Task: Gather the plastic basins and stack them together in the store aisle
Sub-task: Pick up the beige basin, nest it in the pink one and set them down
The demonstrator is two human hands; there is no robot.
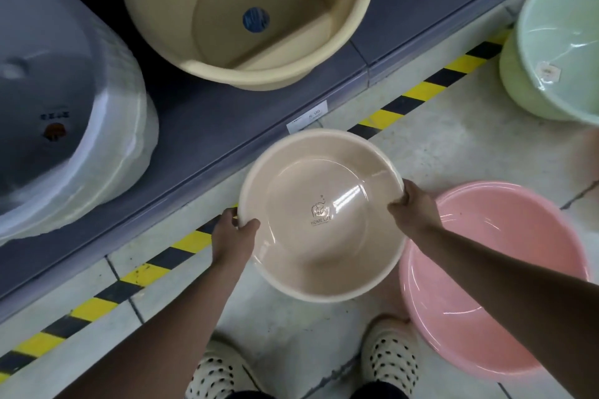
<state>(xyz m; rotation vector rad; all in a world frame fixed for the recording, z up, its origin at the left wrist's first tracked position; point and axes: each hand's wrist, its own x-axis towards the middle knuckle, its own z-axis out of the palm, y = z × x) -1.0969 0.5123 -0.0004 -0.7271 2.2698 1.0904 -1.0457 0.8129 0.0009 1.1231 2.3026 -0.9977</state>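
Note:
A beige round basin (321, 214) with a "HOME LIFE" mark inside is held above the floor in the middle of the view. My left hand (233, 236) grips its left rim and my right hand (413, 207) grips its right rim. A pink basin (505, 295) rests on the floor at the lower right, partly under my right forearm and partly behind the beige one. A pale green basin (557, 52), with a label inside, stands on the floor at the upper right, cut off by the frame edge.
A low grey shelf (201, 126) runs diagonally, with a price tag on its edge. On it sit a deep yellow tub (249, 10) and wrapped white basins (61, 100). Yellow-black tape (421, 91) marks the tiled floor. My spotted shoes (389, 363) are at the bottom.

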